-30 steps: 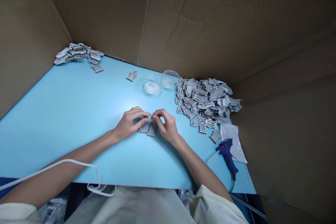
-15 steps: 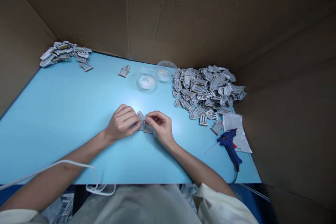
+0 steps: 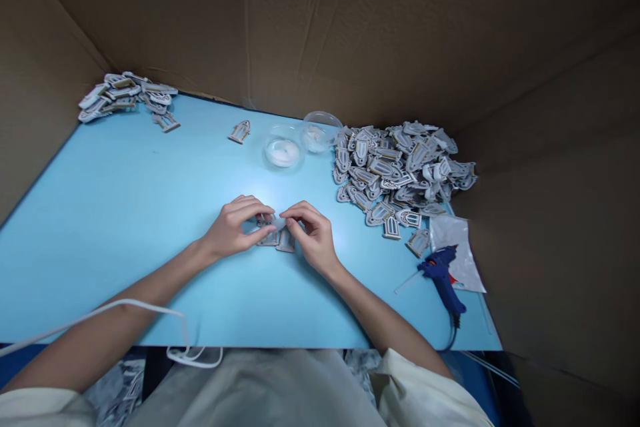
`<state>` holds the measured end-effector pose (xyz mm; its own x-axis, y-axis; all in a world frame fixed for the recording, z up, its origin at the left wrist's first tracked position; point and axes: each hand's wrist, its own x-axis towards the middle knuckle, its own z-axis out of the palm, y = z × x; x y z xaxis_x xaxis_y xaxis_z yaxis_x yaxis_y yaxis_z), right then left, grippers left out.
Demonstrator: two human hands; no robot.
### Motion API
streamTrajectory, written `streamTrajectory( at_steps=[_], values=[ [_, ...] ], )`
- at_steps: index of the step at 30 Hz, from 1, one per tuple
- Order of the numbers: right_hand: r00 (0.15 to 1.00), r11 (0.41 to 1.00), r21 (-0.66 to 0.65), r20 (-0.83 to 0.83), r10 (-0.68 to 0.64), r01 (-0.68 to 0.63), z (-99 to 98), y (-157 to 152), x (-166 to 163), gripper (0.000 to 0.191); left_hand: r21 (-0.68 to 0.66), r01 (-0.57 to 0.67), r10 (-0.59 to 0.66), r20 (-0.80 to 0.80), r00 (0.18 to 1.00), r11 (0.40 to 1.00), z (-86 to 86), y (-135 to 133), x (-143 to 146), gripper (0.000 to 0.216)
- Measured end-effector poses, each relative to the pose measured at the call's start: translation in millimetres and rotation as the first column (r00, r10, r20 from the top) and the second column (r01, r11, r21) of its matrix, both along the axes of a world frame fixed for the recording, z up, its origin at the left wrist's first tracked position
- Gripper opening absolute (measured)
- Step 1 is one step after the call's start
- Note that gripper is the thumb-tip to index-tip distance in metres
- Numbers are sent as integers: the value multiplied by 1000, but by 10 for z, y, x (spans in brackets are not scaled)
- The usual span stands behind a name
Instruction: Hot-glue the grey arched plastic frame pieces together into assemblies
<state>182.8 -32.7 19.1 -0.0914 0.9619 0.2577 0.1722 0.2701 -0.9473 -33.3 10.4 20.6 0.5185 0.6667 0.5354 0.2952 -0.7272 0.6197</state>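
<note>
Two small grey arched window-shaped pieces lie side by side on the blue table. My left hand (image 3: 235, 225) is over the left window-shaped piece (image 3: 270, 239), with thumb and forefinger apart around its upper part, which they partly cover. To the right, my right hand (image 3: 314, 235) pinches a small whitish, see-through bit (image 3: 281, 222) between thumb and forefinger. This bit is too small to name. Just below those fingertips is the right window-shaped piece (image 3: 286, 241), partly hidden by my right hand.
A large heap of window-shaped pieces (image 3: 395, 167) is at the back right, a smaller pile (image 3: 125, 97) at the back left. Clear round tubs (image 3: 283, 152) with white contents stand behind my hands. A blue glue gun (image 3: 443, 273) lies beside a plastic bag (image 3: 463, 250). A white cable (image 3: 125, 302) crosses my left forearm.
My left thumb and forefinger have spread apart from their closed grip at the left piece. My right hand stays pinched, its fingertips slightly higher. The view has shifted slightly.
</note>
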Motion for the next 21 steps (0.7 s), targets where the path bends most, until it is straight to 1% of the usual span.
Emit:
streamTrajectory(
  at_steps=[1,3,5,7,8,10,12,13,16,17,19,21],
  values=[
    [1000,1000,5,4,-1,1,2,-8,-16,17,-2,6,-6,20,1000,1000,-2,-13,18,6],
    [999,999,-5,10,-35,35,-1,-31,-59,14,49,-2,2,6,1000,999,1,-45,54,10],
    [998,997,-46,-2,-66,66,-11,-56,-110,11,166,-29,36,-40,999,986,12,-75,78,14],
    [997,993,-95,-27,-71,68,-27,-72,-154,11,276,-39,62,-75,995,960,23,-92,83,16],
    [997,992,-111,-41,-67,62,-36,-74,-168,11,309,-27,58,-92,994,951,27,-92,78,16],
    [996,991,-120,-52,-70,63,-51,-66,-171,9,324,16,27,-129,991,946,32,-72,48,14],
    [997,992,-105,-16,-69,67,-58,-46,-140,13,285,64,-10,-186,982,956,37,-30,-3,10],
    [998,994,-87,24,-63,65,-57,-34,-114,15,254,84,-25,-226,974,963,41,-3,-34,18],
    [981,1000,20,195,-23,19,-47,-2,-30,20,144,128,-67,-365,929,981,51,77,-120,57],
    [968,998,62,251,-8,-8,-46,6,-9,20,107,140,-86,-402,912,984,51,99,-141,64],
    [941,990,125,338,15,-61,-56,16,10,18,39,165,-131,-442,888,986,46,129,-162,65],
    [921,985,145,388,34,-97,-82,20,0,17,-19,179,-169,-438,883,984,31,141,-163,60]
  ],
)
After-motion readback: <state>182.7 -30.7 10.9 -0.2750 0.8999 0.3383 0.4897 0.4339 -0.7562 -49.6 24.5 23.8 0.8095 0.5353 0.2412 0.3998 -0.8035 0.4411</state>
